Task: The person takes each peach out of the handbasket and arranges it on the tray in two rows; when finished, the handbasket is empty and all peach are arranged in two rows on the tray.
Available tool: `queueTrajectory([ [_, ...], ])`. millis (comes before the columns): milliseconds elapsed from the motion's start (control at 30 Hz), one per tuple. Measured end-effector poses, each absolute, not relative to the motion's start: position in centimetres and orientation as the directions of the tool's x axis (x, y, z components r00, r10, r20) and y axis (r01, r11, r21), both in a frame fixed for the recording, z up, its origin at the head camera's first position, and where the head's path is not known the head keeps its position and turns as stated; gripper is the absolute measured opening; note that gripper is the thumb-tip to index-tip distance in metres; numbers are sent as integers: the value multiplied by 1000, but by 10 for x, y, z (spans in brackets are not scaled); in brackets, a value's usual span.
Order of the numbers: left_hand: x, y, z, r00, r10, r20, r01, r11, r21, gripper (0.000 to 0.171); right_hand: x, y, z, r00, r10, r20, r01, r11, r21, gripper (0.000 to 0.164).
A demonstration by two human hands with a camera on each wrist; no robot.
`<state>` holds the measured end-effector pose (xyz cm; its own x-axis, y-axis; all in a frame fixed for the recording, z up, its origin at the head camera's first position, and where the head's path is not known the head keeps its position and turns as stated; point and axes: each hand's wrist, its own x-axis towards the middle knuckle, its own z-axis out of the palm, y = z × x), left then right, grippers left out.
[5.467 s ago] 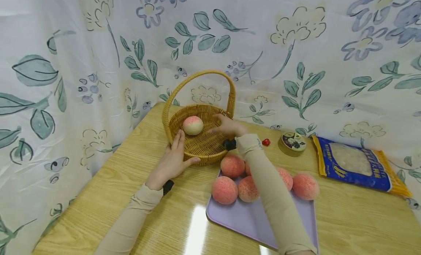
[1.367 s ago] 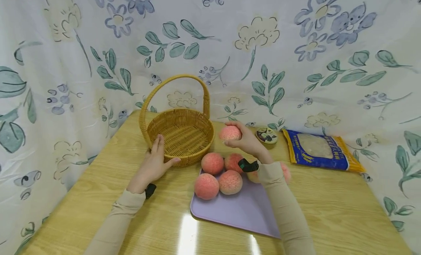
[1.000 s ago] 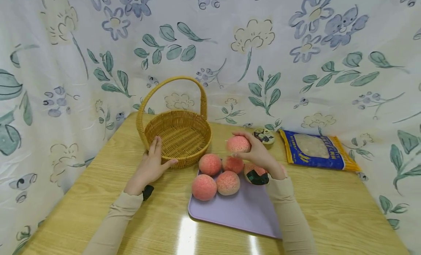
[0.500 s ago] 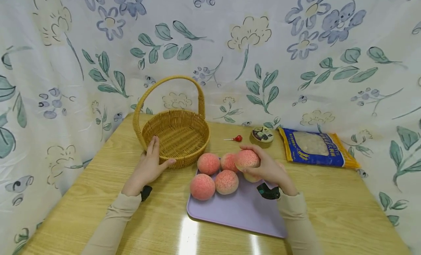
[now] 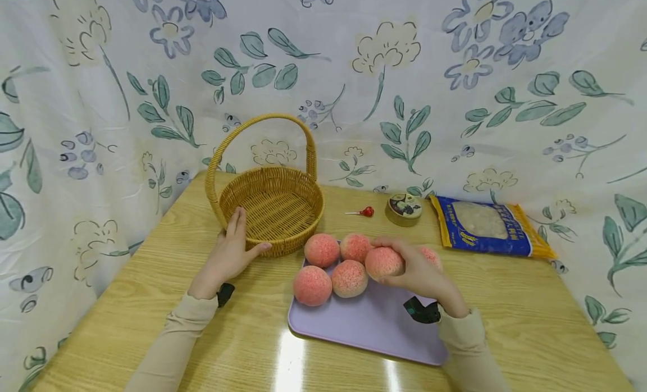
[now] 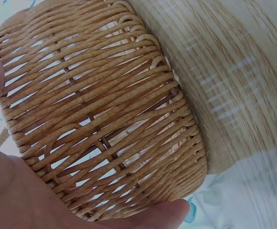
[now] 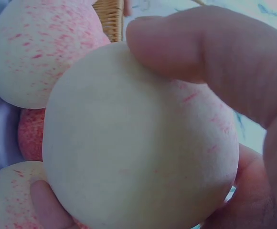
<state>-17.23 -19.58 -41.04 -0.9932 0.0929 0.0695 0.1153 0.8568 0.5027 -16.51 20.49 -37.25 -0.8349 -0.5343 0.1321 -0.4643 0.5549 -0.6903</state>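
My right hand (image 5: pixel 419 271) grips a pink and cream peach (image 5: pixel 385 263) over the back of the lilac tray (image 5: pixel 369 324); thumb and fingers wrap its pale side in the right wrist view. Around it on the tray sit several more peaches, among them a front-left peach (image 5: pixel 311 286) and a right-hand peach (image 5: pixel 431 257) partly hidden by the hand. My left hand (image 5: pixel 226 260) rests on the near left side of the wicker basket (image 5: pixel 290 245), fingers straight along the rim and thumb spread. The left wrist view shows thumb and fingers against the woven wall (image 6: pixel 95 105).
Behind the tray lie a red lollipop (image 5: pixel 368 212) and a round tin (image 5: pixel 403 209). A blue and yellow food bag (image 5: pixel 487 226) lies at the back right. The basket's tall handle (image 5: pixel 263 119) arches above it. A floral curtain (image 5: pixel 323 72) hangs behind the wooden table.
A peach has come out of the basket in my right hand. That hand has travelled right, then down toward me, to the tray's other peaches. My left hand stays at the basket.
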Motion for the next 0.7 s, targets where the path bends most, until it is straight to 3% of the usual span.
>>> queueTrajectory([
  [300, -173, -197, -413, -993, 90, 81, 119, 854, 507, 104, -159, 203, -377, -786, -592, 179, -538, 513, -669, 65],
  [700, -174, -197, -413, -994, 89, 67, 110, 850, 514, 106, -153, 203, -380, -776, -604, 180, -555, 519, -650, 68],
])
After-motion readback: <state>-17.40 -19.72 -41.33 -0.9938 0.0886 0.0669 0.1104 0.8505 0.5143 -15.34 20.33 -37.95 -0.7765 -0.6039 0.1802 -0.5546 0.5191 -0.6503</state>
